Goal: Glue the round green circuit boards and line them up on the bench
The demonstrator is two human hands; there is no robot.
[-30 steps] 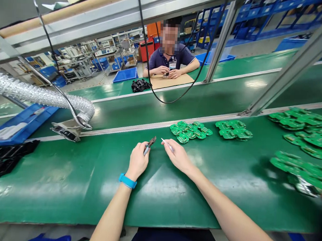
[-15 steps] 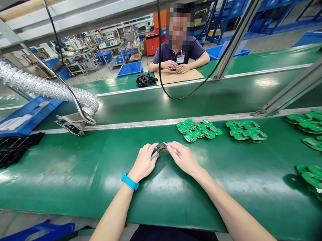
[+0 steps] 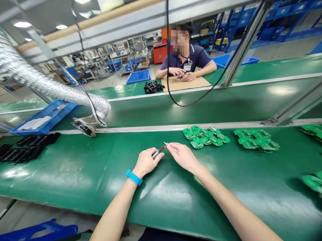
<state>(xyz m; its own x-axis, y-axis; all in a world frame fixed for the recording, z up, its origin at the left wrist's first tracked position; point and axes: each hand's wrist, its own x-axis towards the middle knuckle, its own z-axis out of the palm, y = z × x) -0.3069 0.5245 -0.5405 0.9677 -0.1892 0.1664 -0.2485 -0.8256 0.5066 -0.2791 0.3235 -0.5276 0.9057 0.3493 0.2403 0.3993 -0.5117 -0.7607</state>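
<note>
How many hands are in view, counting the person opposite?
4: wearer's left hand, holding pliers; wearer's right hand, holding a slim white item; co-worker's right hand and co-worker's left hand, above the cardboard. More may be hidden.

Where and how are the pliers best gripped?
Grip the pliers by their pale handles, probably from the near left, as the left hand does: the dark jaws point away and right, toward the white pen-like tool in the right hand.
</note>
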